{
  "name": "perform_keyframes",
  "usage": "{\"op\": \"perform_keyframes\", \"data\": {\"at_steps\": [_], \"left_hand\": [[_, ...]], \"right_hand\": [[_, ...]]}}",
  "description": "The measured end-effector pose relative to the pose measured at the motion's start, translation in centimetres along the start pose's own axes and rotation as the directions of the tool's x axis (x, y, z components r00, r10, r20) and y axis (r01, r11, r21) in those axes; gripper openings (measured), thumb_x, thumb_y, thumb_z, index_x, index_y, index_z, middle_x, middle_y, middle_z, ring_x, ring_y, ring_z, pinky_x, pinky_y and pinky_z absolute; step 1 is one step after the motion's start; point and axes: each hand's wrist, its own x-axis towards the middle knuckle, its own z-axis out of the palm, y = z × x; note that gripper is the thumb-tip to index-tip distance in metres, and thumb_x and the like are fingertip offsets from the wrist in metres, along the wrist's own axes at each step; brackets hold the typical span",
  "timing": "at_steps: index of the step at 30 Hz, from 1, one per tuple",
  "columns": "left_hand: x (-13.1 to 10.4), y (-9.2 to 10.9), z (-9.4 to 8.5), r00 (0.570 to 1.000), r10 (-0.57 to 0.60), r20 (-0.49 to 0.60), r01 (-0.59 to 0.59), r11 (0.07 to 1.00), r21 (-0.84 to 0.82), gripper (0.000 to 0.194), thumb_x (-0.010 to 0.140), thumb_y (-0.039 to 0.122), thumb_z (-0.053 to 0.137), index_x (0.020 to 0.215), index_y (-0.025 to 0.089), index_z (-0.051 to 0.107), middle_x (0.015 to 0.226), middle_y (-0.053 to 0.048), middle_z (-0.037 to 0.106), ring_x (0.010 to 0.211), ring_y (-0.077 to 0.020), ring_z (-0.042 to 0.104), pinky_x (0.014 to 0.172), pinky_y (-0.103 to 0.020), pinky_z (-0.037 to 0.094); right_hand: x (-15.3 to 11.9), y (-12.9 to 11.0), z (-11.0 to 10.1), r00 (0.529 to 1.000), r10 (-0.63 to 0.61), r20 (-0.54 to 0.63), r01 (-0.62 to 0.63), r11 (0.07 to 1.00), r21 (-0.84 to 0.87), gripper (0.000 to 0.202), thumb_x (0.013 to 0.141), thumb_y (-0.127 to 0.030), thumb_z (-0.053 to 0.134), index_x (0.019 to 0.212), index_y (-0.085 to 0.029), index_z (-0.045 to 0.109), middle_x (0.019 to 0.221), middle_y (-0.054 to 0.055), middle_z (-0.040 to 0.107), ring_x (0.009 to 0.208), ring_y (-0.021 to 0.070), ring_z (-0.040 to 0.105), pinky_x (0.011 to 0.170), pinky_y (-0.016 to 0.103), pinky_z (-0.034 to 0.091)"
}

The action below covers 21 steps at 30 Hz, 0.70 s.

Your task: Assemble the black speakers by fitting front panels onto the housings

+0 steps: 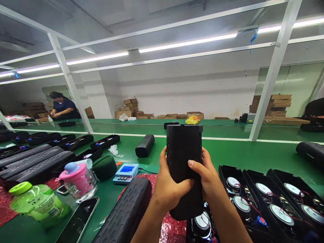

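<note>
Our left hand (164, 194) and right hand (209, 179) clasp a black speaker housing (184, 145); a slackened grip could drop it onto wired drivers (202, 221).

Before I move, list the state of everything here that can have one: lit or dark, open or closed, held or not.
Black casing: held, roughly upright
Left hand: gripping the casing
Right hand: gripping the casing
Blue-and-white device: screen lit
Phone: screen dark
Green bottle: capped
Pink-topped container: top on
Speaker housings at right: open, wired
Ceiling lights: on
</note>
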Motion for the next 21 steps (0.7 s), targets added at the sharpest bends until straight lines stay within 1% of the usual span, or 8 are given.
{"op": "perform_keyframes", "data": {"at_steps": [6,10,12,14,17,19,21], "left_hand": [[0.0,0.0,0.1,1.000,-0.011,0.004,0.012,1.000,-0.013,0.098,0.055,0.015,0.071,0.138,0.024,0.019,0.119,-0.008,0.056,0.101,-0.0254,0.061,0.082,-0.036,0.052],[0.4,-0.5,-0.1,1.000,0.000,0.003,0.000,1.000,-0.011,0.098,0.055,0.016,0.072,0.138,0.024,0.019,0.118,-0.008,0.056,0.101,-0.0258,0.061,0.082,-0.036,0.052],[0.6,-0.7,-0.3,1.000,-0.001,0.009,0.002,1.000,-0.004,0.099,0.054,0.017,0.072,0.137,0.024,0.019,0.117,-0.008,0.057,0.099,-0.0256,0.061,0.082,-0.036,0.052],[0.8,-0.7,-0.5,1.000,-0.012,0.022,0.013,1.000,-0.015,0.100,0.054,0.017,0.073,0.137,0.024,0.019,0.116,-0.008,0.056,0.098,-0.0252,0.061,0.080,-0.036,0.052],[0.8,-0.4,-0.8,0.999,-0.026,0.031,0.027,1.000,-0.015,0.101,0.054,0.018,0.073,0.138,0.024,0.018,0.116,-0.008,0.055,0.094,-0.0242,0.062,0.075,-0.034,0.052],[0.8,-0.2,-1.0,0.999,-0.026,0.029,0.026,1.000,-0.009,0.101,0.054,0.019,0.074,0.138,0.025,0.019,0.117,-0.008,0.055,0.094,-0.0240,0.062,0.074,-0.033,0.052],[0.8,-0.1,-1.2,0.999,-0.034,0.035,0.035,0.999,-0.017,0.101,0.054,0.020,0.074,0.139,0.024,0.019,0.117,-0.008,0.056,0.095,-0.0247,0.062,0.076,-0.034,0.052]], "right_hand": [[0.2,0.4,-0.2,1.000,-0.016,-0.002,0.016,1.000,-0.010,0.061,0.068,-0.032,0.074,0.120,-0.027,0.042,0.107,0.001,0.065,0.099,0.0236,0.062,0.090,0.040,0.050],[0.6,0.9,-0.4,0.998,-0.065,-0.004,0.064,0.996,-0.064,0.058,0.070,-0.035,0.073,0.119,-0.026,0.043,0.106,0.002,0.065,0.099,0.0231,0.061,0.089,0.040,0.050],[0.8,1.0,-0.5,0.997,-0.081,0.012,0.082,0.991,-0.107,0.059,0.072,-0.037,0.071,0.121,-0.025,0.042,0.110,0.003,0.063,0.103,0.0228,0.060,0.093,0.040,0.048],[0.9,1.0,-0.8,0.996,-0.073,0.057,0.081,0.985,-0.153,0.062,0.075,-0.039,0.069,0.126,-0.025,0.038,0.120,0.005,0.059,0.111,0.0220,0.056,0.100,0.040,0.044],[0.9,0.8,-1.2,0.985,-0.007,0.171,0.039,0.982,-0.186,0.070,0.077,-0.036,0.068,0.135,-0.027,0.029,0.135,0.005,0.048,0.122,0.0199,0.049,0.107,0.038,0.038],[0.9,0.7,-1.3,0.974,0.012,0.227,0.032,0.981,-0.191,0.073,0.078,-0.034,0.067,0.138,-0.028,0.025,0.139,0.004,0.045,0.125,0.0194,0.046,0.108,0.038,0.036],[0.9,0.8,-1.2,0.970,-0.015,0.241,0.065,0.977,-0.203,0.071,0.079,-0.033,0.066,0.138,-0.027,0.027,0.138,0.005,0.046,0.126,0.0198,0.046,0.108,0.038,0.036]]}}
